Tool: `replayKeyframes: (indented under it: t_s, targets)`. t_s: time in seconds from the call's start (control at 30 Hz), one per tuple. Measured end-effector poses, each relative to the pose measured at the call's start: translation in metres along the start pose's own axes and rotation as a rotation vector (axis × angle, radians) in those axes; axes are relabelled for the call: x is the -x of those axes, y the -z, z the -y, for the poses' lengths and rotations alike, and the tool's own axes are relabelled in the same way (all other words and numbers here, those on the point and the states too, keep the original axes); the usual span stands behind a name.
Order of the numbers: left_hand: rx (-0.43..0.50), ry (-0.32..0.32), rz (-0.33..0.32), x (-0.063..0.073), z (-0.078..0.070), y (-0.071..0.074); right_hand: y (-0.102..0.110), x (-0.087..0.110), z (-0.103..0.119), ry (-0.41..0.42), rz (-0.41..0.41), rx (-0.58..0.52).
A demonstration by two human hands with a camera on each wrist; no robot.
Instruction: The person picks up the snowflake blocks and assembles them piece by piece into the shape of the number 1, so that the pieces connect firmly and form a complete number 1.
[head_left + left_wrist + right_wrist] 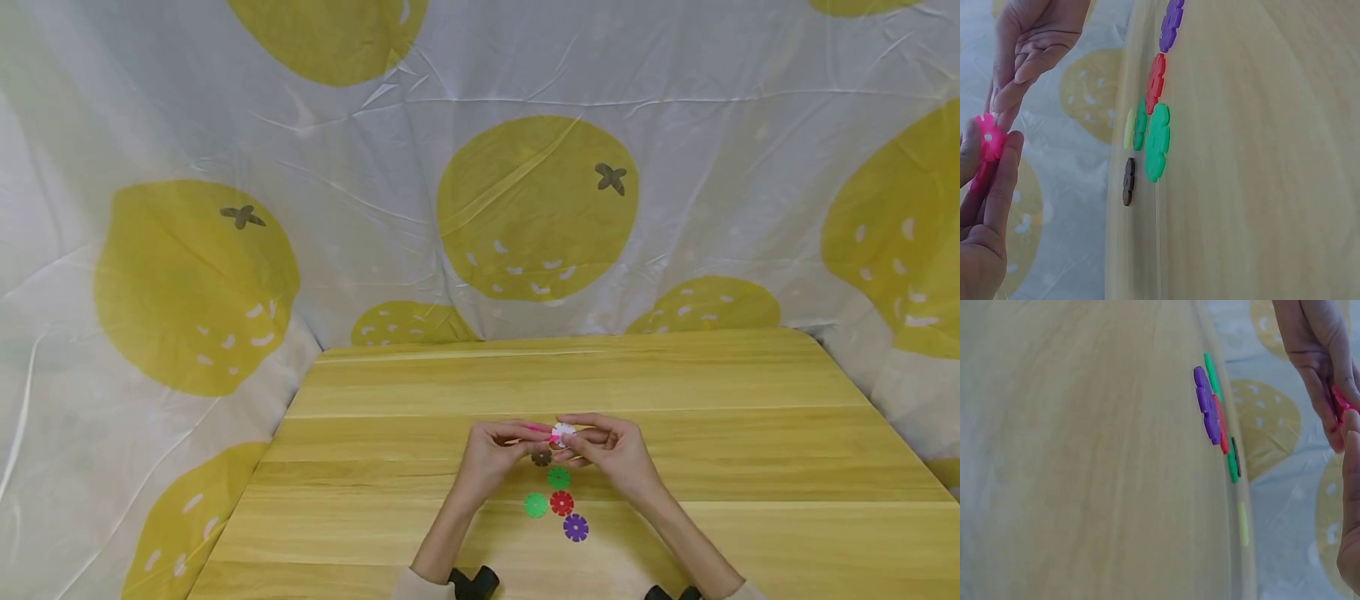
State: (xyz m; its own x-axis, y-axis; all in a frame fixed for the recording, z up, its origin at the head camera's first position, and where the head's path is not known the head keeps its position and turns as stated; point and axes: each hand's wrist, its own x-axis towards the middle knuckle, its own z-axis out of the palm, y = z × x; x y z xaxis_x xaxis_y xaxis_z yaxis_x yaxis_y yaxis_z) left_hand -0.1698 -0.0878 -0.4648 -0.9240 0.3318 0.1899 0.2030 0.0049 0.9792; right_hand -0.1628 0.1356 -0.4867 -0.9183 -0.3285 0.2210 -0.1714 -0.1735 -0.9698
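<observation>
Over the table, my left hand (487, 454) pinches a pink notched disc (991, 142) between thumb and fingers. More pink shows lower between those fingers; whether it is a second disc I cannot tell. My right hand (621, 454) pinches a white notched disc (563, 433) against the pink one. Whether their slots are joined is too small to see. Just below the hands a brown disc (542, 457) and a green disc (558, 477) lie flat on the table. A yellow disc (1129, 129) shows in both wrist views; in the head view I do not see it.
Nearer to me on the wooden table (337, 500) lie a light green disc (535, 505), a red disc (562, 503) and a purple disc (575, 527). A white cloth (360, 208) printed with yellow fruit hangs behind the table's far edge.
</observation>
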Motion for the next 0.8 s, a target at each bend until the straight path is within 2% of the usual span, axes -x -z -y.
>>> replayKeyframes:
  t_s: [0.13,0.3,0.5,0.8]
  targets:
    - [0.014,-0.002,-0.012,0.0001,0.0008,0.0003,0.0014,-0.0012,0.0023,-0.014,0.02,0.052]
    - [0.044,0.028,-0.033,0.0002,0.0019,0.0018,0.0041,-0.0019,0.004,-0.008,0.057,0.102]
    - [0.051,0.021,-0.026,-0.0003,0.0041,0.0035,0.0061,-0.0011,0.0029,-0.001,0.038,0.129]
    - [-0.029,0.051,-0.013,-0.001,0.0021,0.0046,0.0021,0.0004,0.0012,-0.039,0.019,0.109]
